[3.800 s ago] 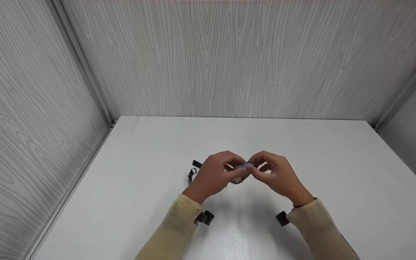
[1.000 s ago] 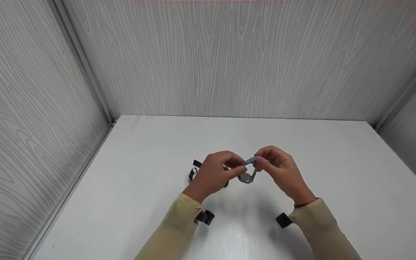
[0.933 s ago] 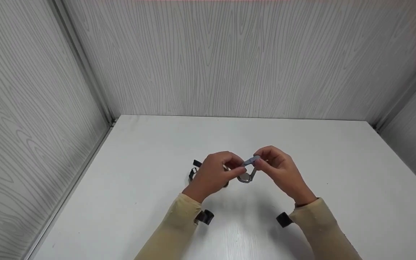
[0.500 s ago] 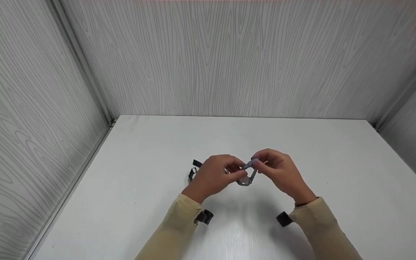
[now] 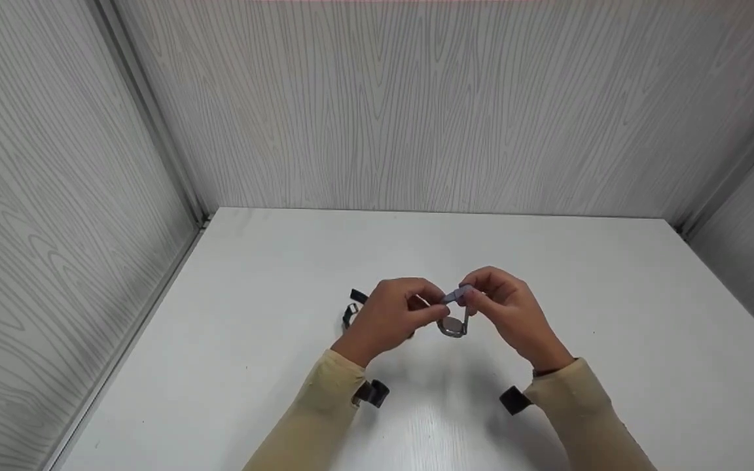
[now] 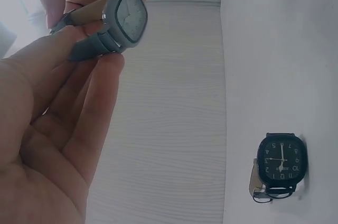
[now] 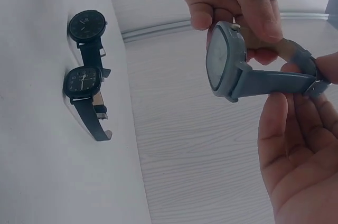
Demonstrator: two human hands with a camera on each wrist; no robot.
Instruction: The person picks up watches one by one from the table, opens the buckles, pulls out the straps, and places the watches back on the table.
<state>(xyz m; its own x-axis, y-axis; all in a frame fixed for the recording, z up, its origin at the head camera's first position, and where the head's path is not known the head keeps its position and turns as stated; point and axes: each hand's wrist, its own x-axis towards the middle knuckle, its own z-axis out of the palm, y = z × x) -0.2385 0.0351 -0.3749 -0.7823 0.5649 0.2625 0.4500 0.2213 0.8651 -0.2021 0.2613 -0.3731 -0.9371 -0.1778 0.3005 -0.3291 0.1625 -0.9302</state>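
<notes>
A blue-grey wristwatch (image 5: 453,327) is held up over the table between both hands, its strap bent into a loop. My left hand (image 5: 388,318) pinches one part of the strap between thumb and fingers. My right hand (image 5: 506,313) pinches the strap at its buckle end, where the two ends meet in the right wrist view. The case, with a pale dial (image 6: 132,17), hangs below the fingers in the head view. Fingertips partly cover the buckle. Left of the hands, a squarish black watch (image 7: 83,82) and a round black watch (image 7: 87,26) lie on the table.
The white table (image 5: 272,275) is bounded by wood-grain panels at the back (image 5: 377,111) and sides. In the head view, my left hand hides most of the two black watches. A black wrist camera mount (image 5: 372,394) sits at my left cuff, another (image 5: 514,400) at my right.
Since the earliest frame my right hand has shifted slightly up and right, and the watch case has come into view beneath the strap. Over the last second the held watch has only tilted a little.
</notes>
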